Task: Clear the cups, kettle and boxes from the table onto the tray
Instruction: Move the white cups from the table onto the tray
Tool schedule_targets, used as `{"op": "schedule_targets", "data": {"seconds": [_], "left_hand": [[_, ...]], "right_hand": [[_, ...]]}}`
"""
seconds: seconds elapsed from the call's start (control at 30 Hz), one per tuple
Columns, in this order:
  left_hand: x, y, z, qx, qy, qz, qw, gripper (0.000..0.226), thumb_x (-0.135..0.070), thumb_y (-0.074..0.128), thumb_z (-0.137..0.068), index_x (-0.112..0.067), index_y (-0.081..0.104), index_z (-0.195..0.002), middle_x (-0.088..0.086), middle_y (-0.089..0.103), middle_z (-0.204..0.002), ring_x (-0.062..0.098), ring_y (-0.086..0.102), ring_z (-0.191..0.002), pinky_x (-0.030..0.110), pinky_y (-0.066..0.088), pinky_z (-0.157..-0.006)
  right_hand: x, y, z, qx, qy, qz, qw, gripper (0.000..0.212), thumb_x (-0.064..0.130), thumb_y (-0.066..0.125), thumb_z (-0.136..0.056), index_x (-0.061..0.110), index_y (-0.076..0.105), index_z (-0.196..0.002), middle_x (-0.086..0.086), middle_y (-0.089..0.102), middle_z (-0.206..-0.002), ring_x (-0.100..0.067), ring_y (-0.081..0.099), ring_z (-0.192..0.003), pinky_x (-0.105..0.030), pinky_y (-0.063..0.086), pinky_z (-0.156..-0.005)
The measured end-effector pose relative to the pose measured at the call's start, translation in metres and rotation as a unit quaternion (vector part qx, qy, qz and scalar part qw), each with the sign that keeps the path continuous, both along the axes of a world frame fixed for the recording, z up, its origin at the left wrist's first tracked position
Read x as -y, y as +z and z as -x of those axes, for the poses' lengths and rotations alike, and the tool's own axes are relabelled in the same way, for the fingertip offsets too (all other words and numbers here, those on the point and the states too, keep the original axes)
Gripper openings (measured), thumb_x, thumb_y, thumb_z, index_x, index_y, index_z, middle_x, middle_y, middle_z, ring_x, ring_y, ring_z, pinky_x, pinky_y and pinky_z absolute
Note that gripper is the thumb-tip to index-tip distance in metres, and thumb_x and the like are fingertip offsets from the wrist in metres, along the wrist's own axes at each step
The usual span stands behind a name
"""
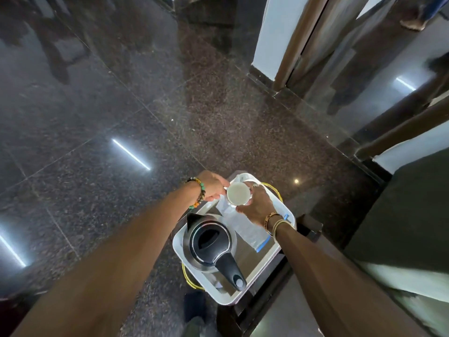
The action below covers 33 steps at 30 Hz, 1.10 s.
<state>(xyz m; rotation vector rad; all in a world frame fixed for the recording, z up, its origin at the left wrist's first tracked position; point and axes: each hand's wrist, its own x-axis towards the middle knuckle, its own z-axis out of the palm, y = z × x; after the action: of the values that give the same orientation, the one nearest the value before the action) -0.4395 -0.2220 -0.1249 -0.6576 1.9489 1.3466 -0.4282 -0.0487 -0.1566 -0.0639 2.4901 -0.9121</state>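
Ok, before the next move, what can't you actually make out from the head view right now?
- Tray floor under the kettle: hidden by the kettle body.
- Far end of the tray: covered by both hands and the cup.
- Grip on the cup: left hand and right hand meet its rim, but finger contact below is hidden.
- Plastic-wrapped item: glare and blur, contents unreadable.
- Boxes, other cups: none distinguishable.
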Motion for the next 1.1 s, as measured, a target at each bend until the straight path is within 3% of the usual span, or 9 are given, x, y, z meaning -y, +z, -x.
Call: {"op": "schedule_targets", "data": {"seconds": [0.23, 0.4, 0.63, 0.77, 0.93, 1.03, 1.1], "left_hand": [[0.007, -0.048, 0.003, 0.031, -0.025, 0.025, 0.999, 0.036, 0.001, 0.065, -0.083, -0.015, 0.070, -0.114, 0.013, 0.073, -0.105, 0.015, 0.063, -0.076, 0.024, 0.058, -0.071], [0.010, -0.070, 0.004, 0.051, -0.044, 0.018, 0.998, 0.034, -0.004, 0.064, -0.084, -0.015, 0.069, -0.116, 0.015, 0.074, -0.095, 0.018, 0.064, -0.077, 0.036, 0.059, -0.085], [0.011, -0.083, 0.007, 0.058, -0.087, 0.021, 0.994, 0.039, -0.007, 0.066, -0.081, -0.020, 0.068, -0.118, 0.005, 0.073, -0.076, 0.010, 0.060, -0.056, 0.021, 0.058, -0.062], [0.010, -0.085, 0.006, 0.052, -0.084, 0.027, 0.995, 0.034, -0.010, 0.067, -0.083, -0.020, 0.068, -0.115, 0.006, 0.072, -0.077, 0.013, 0.064, -0.065, 0.028, 0.060, -0.072], [0.004, -0.061, 0.002, 0.024, -0.067, 0.076, 0.995, 0.020, -0.006, 0.057, -0.088, -0.013, 0.071, -0.102, 0.015, 0.072, -0.100, 0.020, 0.064, -0.080, 0.038, 0.057, -0.084], [0.001, -0.033, -0.002, -0.002, -0.086, 0.106, 0.991, 0.021, -0.003, 0.053, -0.087, -0.019, 0.065, -0.090, 0.017, 0.071, -0.098, 0.023, 0.065, -0.083, 0.038, 0.056, -0.085], [-0.005, -0.012, -0.007, -0.020, -0.081, 0.105, 0.991, 0.022, -0.003, 0.054, -0.087, -0.020, 0.066, -0.093, 0.017, 0.069, -0.092, 0.021, 0.061, -0.081, 0.039, 0.056, -0.085]], "right_hand": [[0.007, -0.051, 0.005, 0.030, 0.033, -0.048, 0.998, 0.075, 0.020, 0.083, -0.072, 0.015, 0.048, -0.138, -0.009, 0.057, -0.128, -0.026, 0.053, -0.120, -0.034, 0.042, -0.100], [0.011, -0.072, 0.001, 0.055, 0.026, -0.081, 0.995, 0.070, 0.023, 0.081, -0.075, 0.015, 0.048, -0.136, -0.009, 0.057, -0.129, -0.026, 0.054, -0.121, -0.038, 0.045, -0.100], [0.011, -0.089, 0.000, 0.059, 0.012, -0.098, 0.993, 0.067, 0.014, 0.074, -0.081, 0.014, 0.043, -0.140, -0.008, 0.055, -0.132, -0.027, 0.051, -0.125, -0.040, 0.043, -0.103], [0.011, -0.089, 0.000, 0.059, 0.018, -0.107, 0.992, 0.073, 0.011, 0.071, -0.083, 0.012, 0.036, -0.147, -0.008, 0.049, -0.142, -0.027, 0.044, -0.134, -0.040, 0.038, -0.108], [0.001, -0.066, -0.006, 0.060, 0.006, -0.104, 0.993, 0.076, 0.014, 0.074, -0.078, 0.011, 0.038, -0.145, -0.008, 0.050, -0.142, -0.027, 0.044, -0.134, -0.039, 0.036, -0.110], [-0.016, -0.040, -0.013, 0.053, 0.005, -0.088, 0.995, 0.079, 0.023, 0.081, -0.072, 0.018, 0.042, -0.141, -0.003, 0.052, -0.136, -0.022, 0.047, -0.129, -0.034, 0.036, -0.108], [-0.032, -0.016, -0.020, 0.052, 0.006, -0.076, 0.996, 0.076, 0.027, 0.082, -0.071, 0.020, 0.046, -0.138, -0.002, 0.054, -0.131, -0.022, 0.053, -0.123, -0.034, 0.040, -0.107]]}}
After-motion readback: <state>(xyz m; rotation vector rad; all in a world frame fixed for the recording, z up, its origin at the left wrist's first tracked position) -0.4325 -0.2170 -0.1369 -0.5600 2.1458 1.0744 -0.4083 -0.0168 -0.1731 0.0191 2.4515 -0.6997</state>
